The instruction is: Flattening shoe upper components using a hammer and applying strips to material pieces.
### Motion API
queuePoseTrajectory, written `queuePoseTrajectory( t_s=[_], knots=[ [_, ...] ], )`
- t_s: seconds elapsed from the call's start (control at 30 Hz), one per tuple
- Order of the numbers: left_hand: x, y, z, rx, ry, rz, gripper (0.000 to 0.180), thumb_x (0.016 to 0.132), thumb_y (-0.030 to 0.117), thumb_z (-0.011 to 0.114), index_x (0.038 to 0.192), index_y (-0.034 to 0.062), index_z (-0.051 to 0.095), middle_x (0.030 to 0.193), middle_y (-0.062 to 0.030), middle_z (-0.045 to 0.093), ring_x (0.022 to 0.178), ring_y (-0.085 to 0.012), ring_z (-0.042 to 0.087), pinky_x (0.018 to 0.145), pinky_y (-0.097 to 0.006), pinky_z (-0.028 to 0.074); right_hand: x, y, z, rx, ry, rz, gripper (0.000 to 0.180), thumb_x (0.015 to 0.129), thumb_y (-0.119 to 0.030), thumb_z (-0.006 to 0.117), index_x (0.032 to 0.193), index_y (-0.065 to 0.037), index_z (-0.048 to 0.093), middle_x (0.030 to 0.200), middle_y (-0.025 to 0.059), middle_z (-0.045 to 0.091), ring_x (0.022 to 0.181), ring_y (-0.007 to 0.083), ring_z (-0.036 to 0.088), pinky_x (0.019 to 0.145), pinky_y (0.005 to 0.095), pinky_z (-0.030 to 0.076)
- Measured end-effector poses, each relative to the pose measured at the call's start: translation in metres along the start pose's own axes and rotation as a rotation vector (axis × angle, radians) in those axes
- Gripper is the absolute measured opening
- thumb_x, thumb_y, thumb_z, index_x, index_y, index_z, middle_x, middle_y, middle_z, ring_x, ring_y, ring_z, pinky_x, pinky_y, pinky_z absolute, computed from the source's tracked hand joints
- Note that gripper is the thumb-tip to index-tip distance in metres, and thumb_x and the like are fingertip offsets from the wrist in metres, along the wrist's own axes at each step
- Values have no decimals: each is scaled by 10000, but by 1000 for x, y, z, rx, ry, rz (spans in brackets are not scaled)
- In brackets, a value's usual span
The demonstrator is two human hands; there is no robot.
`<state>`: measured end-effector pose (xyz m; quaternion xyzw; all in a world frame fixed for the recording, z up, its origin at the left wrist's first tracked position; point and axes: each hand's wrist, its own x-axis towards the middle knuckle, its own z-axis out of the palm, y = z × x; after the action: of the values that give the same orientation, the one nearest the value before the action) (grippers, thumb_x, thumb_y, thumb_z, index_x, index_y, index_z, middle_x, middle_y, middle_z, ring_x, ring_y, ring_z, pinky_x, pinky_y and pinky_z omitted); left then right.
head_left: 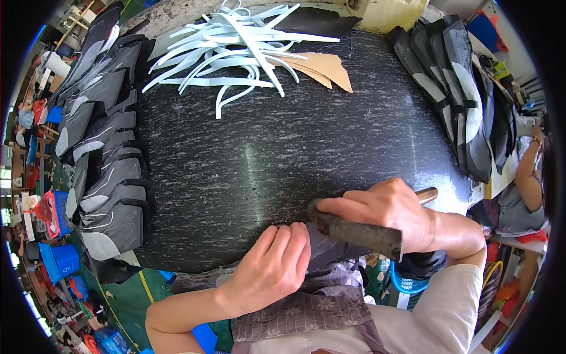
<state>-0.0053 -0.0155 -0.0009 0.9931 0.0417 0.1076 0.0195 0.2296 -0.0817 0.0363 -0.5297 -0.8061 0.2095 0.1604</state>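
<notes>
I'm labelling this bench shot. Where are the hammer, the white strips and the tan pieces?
hammer (pixel 359 234): head view, on its dark head.
white strips (pixel 236 44): head view, middle of the pile.
tan pieces (pixel 324 68): head view, top piece's face.

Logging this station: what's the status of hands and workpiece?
Left hand flat on dark grey fabric piece. Right hand gripping worn dark-headed hammer, head on the piece. Black speckled worktop; white strips far side.

Dark speckled worktable (pixel 283 141) filling the middle, glossy under bright light. Green floor (pixel 127 301) below on the left, crowded with blue crates (pixel 59 259) and red bins (pixel 47 209). Cluttered side bench (pixel 507 171) at right, another person (pixel 525 189) seated there.
</notes>
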Motion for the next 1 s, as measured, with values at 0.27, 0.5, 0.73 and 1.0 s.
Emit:
queuePoseTrajectory(
  t_s=[0.27,0.5,0.73,1.0],
  knots=[
    [-1,3,-8,60,-79,-4,278,777,136,652,982,-48,693,974,-128,631,871,-230,590,860,-370,480,10,-8,2,-74,16,-57,234,820,-163,652,1030,-82,586,671,35,546,534,226,647,419,361,491],
    [-24,-12,3,-508,167,-289,304,763,65,753,1060,24,702,983,-36,628,863,-208,609,799,-378,447,12,-5,5,-45,55,-39,187,846,-210,663,939,-90,555,664,35,556,535,231,644,425,370,495],
    [-34,-18,-9,-450,86,-398,264,760,82,769,1017,58,713,969,-32,634,828,-194,604,790,-372,424,8,-9,14,-21,5,-68,187,845,-214,666,928,-95,548,673,35,543,528,214,636,415,359,487],
    [-29,0,-2,-425,164,-365,251,761,56,760,1004,55,697,924,-53,626,804,-234,611,770,-387,460,16,-16,15,-114,7,-125,200,867,-213,659,858,-103,493,651,25,530,501,205,621,390,336,467]
  ],
)
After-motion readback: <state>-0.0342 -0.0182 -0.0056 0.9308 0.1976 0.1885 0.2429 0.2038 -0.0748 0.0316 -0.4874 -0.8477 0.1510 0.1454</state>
